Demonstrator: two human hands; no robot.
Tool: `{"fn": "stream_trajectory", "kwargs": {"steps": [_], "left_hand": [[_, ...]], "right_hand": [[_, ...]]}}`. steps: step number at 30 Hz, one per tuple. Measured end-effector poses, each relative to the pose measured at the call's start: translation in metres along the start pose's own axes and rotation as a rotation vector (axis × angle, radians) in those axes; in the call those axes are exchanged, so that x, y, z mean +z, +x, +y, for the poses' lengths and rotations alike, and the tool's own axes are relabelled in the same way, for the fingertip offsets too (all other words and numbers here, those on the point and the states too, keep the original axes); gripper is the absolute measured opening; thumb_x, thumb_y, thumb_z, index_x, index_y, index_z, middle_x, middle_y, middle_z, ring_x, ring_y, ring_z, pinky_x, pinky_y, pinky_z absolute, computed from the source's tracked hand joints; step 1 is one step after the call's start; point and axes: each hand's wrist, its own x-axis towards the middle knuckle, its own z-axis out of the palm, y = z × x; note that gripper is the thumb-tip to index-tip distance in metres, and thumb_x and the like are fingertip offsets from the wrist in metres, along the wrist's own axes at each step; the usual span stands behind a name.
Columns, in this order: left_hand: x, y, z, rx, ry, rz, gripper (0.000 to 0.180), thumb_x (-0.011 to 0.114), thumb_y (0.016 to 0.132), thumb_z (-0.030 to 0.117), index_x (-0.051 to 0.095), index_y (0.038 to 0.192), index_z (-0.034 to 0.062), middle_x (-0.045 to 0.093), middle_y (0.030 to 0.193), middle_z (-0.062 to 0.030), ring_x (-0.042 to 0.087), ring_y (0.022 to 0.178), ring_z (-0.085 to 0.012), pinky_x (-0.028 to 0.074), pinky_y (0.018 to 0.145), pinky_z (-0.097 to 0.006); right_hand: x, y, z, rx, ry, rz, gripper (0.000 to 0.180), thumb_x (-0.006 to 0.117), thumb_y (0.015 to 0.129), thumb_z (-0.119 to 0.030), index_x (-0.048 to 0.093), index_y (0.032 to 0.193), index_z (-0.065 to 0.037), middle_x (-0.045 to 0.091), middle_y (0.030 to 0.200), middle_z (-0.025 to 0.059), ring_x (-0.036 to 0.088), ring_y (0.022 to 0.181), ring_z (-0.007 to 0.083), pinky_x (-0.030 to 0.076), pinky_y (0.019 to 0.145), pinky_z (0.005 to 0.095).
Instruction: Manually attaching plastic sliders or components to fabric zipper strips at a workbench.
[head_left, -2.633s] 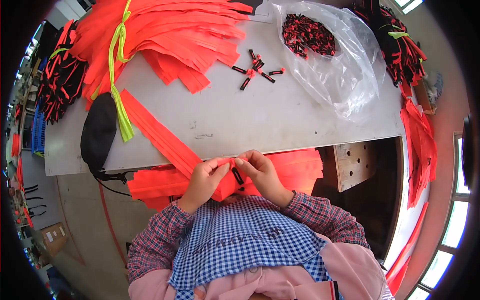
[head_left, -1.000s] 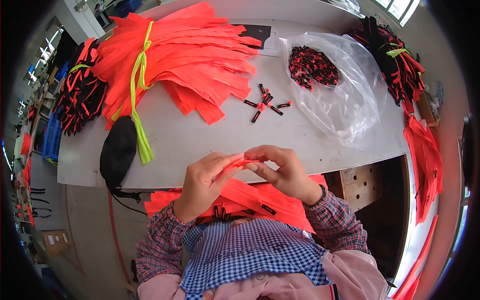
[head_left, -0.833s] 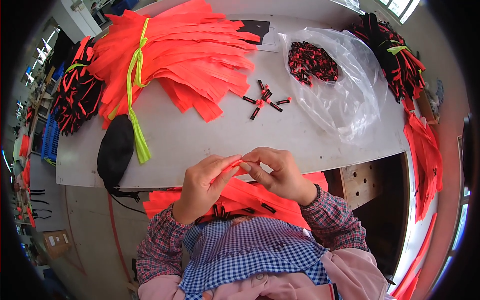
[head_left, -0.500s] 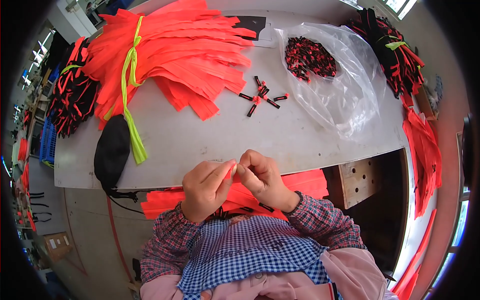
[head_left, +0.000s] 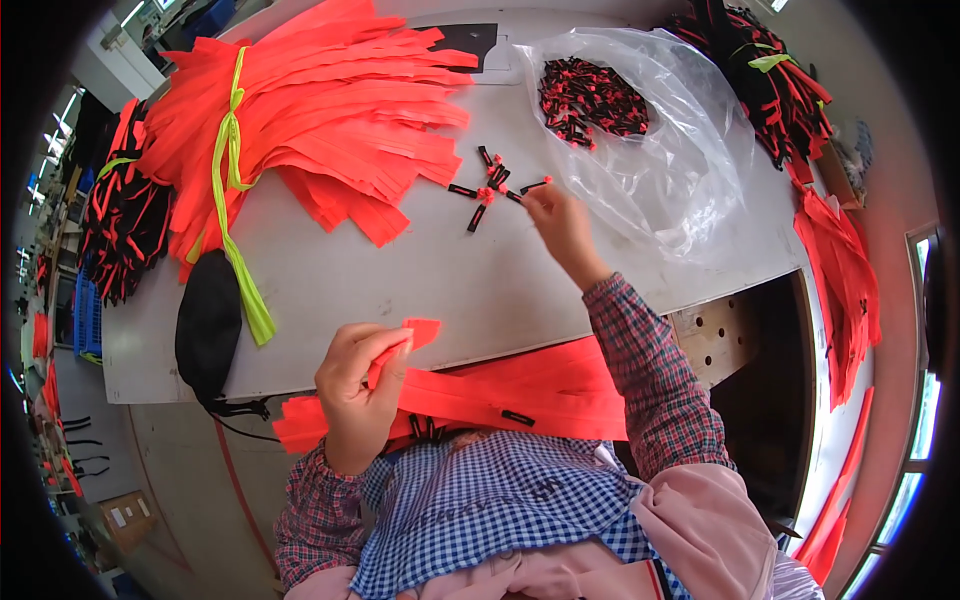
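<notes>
My left hand (head_left: pixel 362 380) pinches the end of an orange-red zipper tape (head_left: pixel 423 331) between thumb and fingers, just in front of the table's near edge. Reaching out over the table, my right hand (head_left: pixel 562 225) has its fingertips drawn together at a small black zipper pull (head_left: pixel 535 186) with a red end. They partly cover it, and it lies about where it lay before. Beside it is a loose cluster of several more black-and-red zipper pulls (head_left: pixel 487 190). Across my lap lie orange-red zipper tapes (head_left: pixel 540 385), some with black pulls on them.
A large bundle of orange-red strips (head_left: pixel 320 120), tied with a yellow-green band (head_left: pixel 228 165), fills the table's left. A clear plastic bag (head_left: pixel 680 190) holds a heap of zipper pulls (head_left: pixel 595 100). Black-and-red bundles (head_left: pixel 125 215) flank both sides. A black pouch-like piece (head_left: pixel 208 325) hangs over the front edge.
My hands have parted. The right one has moved forward and right to the loose zipper pulls; the left has moved slightly left, keeping its tape. The whole view has shifted a little.
</notes>
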Motion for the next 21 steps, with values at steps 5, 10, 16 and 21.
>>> {"fn": "stream_trajectory", "kwargs": {"steps": [5, 10, 16, 21], "left_hand": [[0.003, 0.004, 0.0, -0.006, -0.048, -0.025, 0.017, 0.072, 0.089, -0.002, 0.072, 0.105, 0.0016, 0.065, 0.094, -0.0088, 0.065, 0.082, -0.0215, 0.053, 0.074, -0.031], [0.004, 0.008, 0.002, 0.024, 0.074, -0.046, 0.016, 0.072, 0.089, -0.001, 0.071, 0.104, 0.0002, 0.067, 0.095, -0.0106, 0.066, 0.082, -0.0224, 0.054, 0.074, -0.032], [0.003, 0.014, -0.002, -0.002, 0.09, -0.011, 0.015, 0.071, 0.089, -0.002, 0.07, 0.105, -0.0007, 0.068, 0.096, -0.0123, 0.067, 0.084, -0.0233, 0.055, 0.075, -0.032], [0.009, 0.02, 0.004, 0.001, 0.037, -0.021, 0.017, 0.071, 0.089, -0.003, 0.07, 0.106, -0.0007, 0.068, 0.096, -0.0125, 0.068, 0.084, -0.0231, 0.055, 0.074, -0.032]], "right_hand": [[-0.001, 0.06, 0.051, 0.096, -0.476, 0.093, 0.038, 0.069, 0.092, -0.037, 0.07, 0.096, 0.001, 0.073, 0.092, 0.0194, 0.069, 0.088, 0.0388, 0.053, 0.08, 0.0465], [0.002, 0.063, 0.054, -0.037, -0.5, 0.059, 0.038, 0.067, 0.091, -0.034, 0.067, 0.092, 0.004, 0.072, 0.091, 0.0233, 0.069, 0.087, 0.0409, 0.054, 0.08, 0.0482], [-0.023, 0.012, 0.004, 0.058, 0.38, -0.023, 0.024, 0.069, 0.094, -0.018, 0.064, 0.098, 0.005, 0.073, 0.088, 0.0127, 0.069, 0.077, 0.0201, 0.056, 0.074, 0.0318], [-0.036, -0.079, -0.073, 0.019, 1.017, -0.372, 0.015, 0.066, 0.099, -0.007, 0.063, 0.113, -0.001, 0.07, 0.1, 0.005, 0.066, 0.087, 0.0114, 0.053, 0.082, 0.0277]]}}
